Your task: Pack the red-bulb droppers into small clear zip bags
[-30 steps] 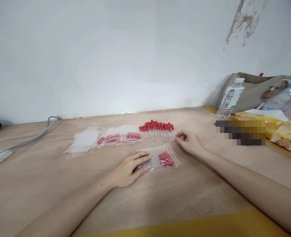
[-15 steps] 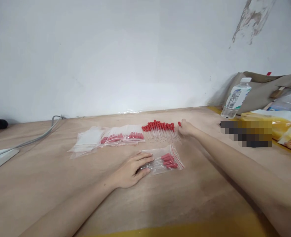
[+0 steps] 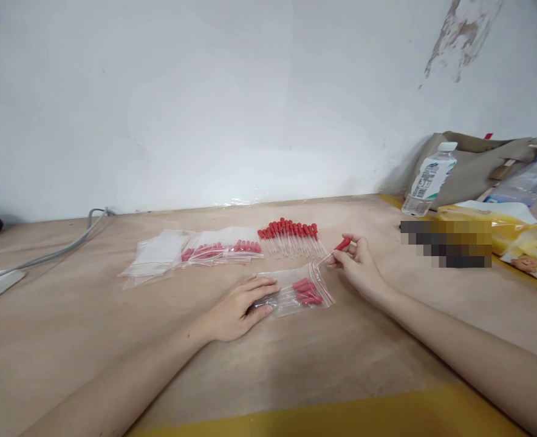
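Observation:
A clear zip-lock bag (image 3: 287, 303) lies on the table with several red-bulbed droppers (image 3: 308, 291) inside, bulbs toward its right end. Flat on the bag's left end rests my left hand (image 3: 243, 308), fingers stretched and spread. My right hand (image 3: 357, 267) pinches a single dropper (image 3: 342, 244) by its red bulb. Its thin clear tube slants down-left to the bag's red-striped right edge; whether the tip is inside I cannot tell. Just behind the bag, a row of loose droppers (image 3: 291, 233) lies side by side, bulbs toward the wall.
Filled bags (image 3: 223, 252) overlap to the left, beside flat bags (image 3: 157, 255) with nothing visible inside. A grey cable (image 3: 63, 258) runs along the far left. At right stand a water bottle (image 3: 430, 182), a beige bag (image 3: 473, 158) and a yellow packet (image 3: 487, 221).
My right hand has come from the right end of the dropper row toward me, bringing one dropper to the bag's edge. My left hand stays on the bag.

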Motion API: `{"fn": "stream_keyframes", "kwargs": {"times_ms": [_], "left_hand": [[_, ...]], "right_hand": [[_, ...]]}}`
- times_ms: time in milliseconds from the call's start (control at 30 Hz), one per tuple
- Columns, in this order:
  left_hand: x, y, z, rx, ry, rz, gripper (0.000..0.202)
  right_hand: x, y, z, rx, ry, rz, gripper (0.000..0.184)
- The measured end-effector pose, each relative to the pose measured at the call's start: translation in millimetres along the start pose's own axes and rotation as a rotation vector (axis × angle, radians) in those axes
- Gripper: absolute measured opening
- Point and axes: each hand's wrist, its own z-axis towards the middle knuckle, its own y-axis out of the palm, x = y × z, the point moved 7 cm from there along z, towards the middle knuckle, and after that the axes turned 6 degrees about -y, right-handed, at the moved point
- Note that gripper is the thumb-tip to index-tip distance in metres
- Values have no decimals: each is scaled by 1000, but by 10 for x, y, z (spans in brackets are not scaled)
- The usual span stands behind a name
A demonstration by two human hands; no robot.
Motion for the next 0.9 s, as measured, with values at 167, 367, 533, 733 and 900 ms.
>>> {"fn": "stream_keyframes", "kwargs": {"times_ms": [167, 367, 533, 733, 900], "left_hand": [[-8, 1, 4, 1, -16, -3, 39], [-17, -15, -3, 27, -22, -30, 45], [-6, -12, 5, -22, -41, -7, 45], [3, -20, 9, -30, -52, -5, 46], [3, -20, 10, -26, -47, -20, 46]], "right_hand": [[65, 152, -146, -34, 126, 131, 43], [83, 209, -230, -197, 203, 180, 40], [131, 242, -207, -462, 215, 54, 34], [104, 322, -220, -557, 245, -60, 34], [122, 354, -210, -572, 260, -140, 39]]}}
